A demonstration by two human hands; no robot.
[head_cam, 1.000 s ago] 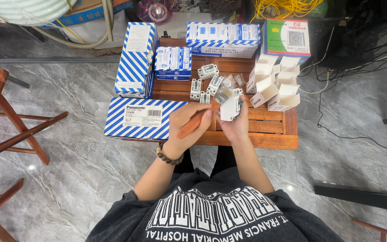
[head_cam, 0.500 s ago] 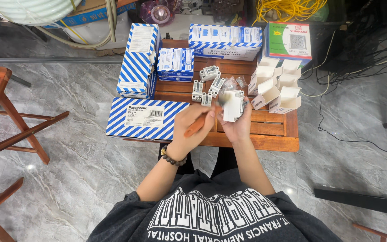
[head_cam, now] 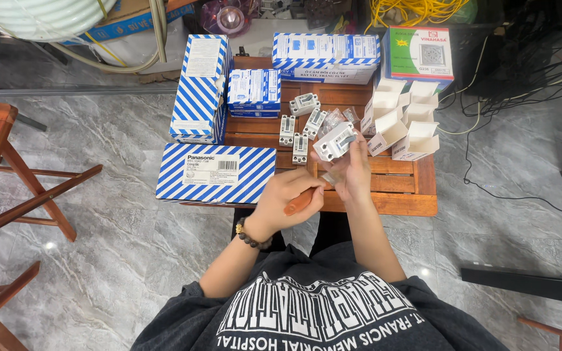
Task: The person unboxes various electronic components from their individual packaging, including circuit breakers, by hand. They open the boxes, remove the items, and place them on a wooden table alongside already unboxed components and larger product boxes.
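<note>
Centrally, right hand point(head_cam: 352, 172) grips a breaker point(head_cam: 334, 141) tilted up for access, left hand point(head_cam: 287, 195) clasping an orange-handled screwdriver point(head_cam: 299, 203) beneath.

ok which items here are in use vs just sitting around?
In use:
left hand gripping orange-handled tool
right hand holding white breaker

Lying about:
loose breakers
open white cartons
blue-striped boxes
yellow cable
</note>
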